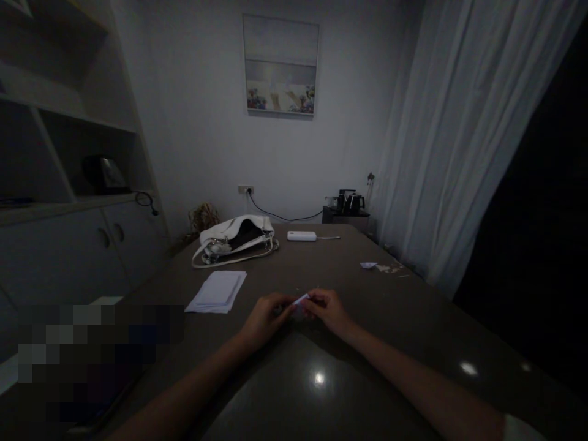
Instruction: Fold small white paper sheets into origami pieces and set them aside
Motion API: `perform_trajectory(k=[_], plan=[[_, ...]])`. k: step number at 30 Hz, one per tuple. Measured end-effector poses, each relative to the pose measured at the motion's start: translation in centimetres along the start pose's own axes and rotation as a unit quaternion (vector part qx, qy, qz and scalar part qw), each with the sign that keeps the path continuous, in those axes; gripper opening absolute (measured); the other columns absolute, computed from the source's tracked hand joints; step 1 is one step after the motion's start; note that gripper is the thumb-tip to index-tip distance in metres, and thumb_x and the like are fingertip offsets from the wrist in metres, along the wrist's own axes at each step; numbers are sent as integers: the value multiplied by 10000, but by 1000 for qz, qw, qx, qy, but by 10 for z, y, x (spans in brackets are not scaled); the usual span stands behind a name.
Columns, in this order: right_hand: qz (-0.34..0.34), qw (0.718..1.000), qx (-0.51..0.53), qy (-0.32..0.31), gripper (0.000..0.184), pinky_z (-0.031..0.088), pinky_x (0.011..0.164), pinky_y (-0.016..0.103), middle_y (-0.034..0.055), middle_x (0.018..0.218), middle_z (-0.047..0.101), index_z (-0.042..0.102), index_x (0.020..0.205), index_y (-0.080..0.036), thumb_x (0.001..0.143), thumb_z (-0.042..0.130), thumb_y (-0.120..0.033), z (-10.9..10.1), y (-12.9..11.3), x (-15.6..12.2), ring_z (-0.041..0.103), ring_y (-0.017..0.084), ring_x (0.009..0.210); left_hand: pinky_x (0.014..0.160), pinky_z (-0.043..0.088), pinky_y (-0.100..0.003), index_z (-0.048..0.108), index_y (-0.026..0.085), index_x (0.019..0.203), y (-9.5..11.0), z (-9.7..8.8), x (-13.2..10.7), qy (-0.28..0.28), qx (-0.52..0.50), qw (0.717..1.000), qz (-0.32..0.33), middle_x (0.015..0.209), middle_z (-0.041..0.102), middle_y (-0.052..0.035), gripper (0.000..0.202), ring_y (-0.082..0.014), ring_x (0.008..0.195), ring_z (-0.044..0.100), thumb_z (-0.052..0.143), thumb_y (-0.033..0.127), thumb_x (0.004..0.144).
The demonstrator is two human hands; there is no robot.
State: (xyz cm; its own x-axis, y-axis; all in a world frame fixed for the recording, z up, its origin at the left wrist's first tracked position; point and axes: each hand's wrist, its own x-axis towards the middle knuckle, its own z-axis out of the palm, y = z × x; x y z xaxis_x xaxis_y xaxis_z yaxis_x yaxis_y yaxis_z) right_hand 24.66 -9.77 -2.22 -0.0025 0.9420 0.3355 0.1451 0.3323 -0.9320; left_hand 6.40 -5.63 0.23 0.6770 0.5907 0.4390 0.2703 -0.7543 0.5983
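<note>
Both of my hands meet over the middle of the dark table. Between them is a small folded piece of white paper, tilted up to the right. My left hand pinches its left end with thumb and fingers. On the other end, the fingers of my right hand are closed as well. The lower part of the paper is dim and partly covered by fingers. A stack of white paper sheets lies to the left of my left hand.
A white handbag lies open-mouthed at the back left. Right of it is a white power bank with a short cable. A small folded paper piece and scraps lie at the right. A curtain hangs beyond.
</note>
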Motion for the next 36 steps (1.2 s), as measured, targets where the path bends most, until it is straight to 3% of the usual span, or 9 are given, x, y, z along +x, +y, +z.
perform_trajectory(k=[10, 21, 29, 36], plan=[[2, 1000, -13, 0, 273, 385, 474, 199, 0, 582, 596, 626, 730, -120, 723, 642, -393, 0, -2, -1, 500, 81, 470, 639, 406, -207, 687, 143, 842, -7, 2, 2, 16, 16, 1000, -10, 778, 677, -45, 229, -144, 700, 585, 530, 310, 832], [12, 1000, -11, -25, 302, 398, 471, 210, -6, 544, 574, 628, 759, -116, 743, 611, -417, 4, -6, -3, 504, 89, 457, 647, 398, -207, 691, 140, 825, -7, 2, 0, -11, -3, 1000, 8, 773, 678, -46, 255, -146, 705, 591, 495, 301, 850], [-3, 1000, -27, 15, 289, 374, 458, 203, -13, 543, 554, 648, 757, -118, 727, 630, -404, 0, 3, 0, 486, 86, 452, 641, 414, -212, 697, 136, 864, -9, 1, 2, -9, -8, 999, -42, 806, 704, -53, 317, -166, 717, 610, 468, 355, 847], [-3, 999, -46, 28, 312, 360, 460, 206, -21, 514, 530, 654, 746, -126, 726, 621, -436, 0, -1, -1, 464, 87, 450, 644, 413, -214, 692, 139, 908, -14, 3, 1, -8, -16, 999, -40, 805, 707, -53, 331, -167, 721, 617, 442, 350, 859]])
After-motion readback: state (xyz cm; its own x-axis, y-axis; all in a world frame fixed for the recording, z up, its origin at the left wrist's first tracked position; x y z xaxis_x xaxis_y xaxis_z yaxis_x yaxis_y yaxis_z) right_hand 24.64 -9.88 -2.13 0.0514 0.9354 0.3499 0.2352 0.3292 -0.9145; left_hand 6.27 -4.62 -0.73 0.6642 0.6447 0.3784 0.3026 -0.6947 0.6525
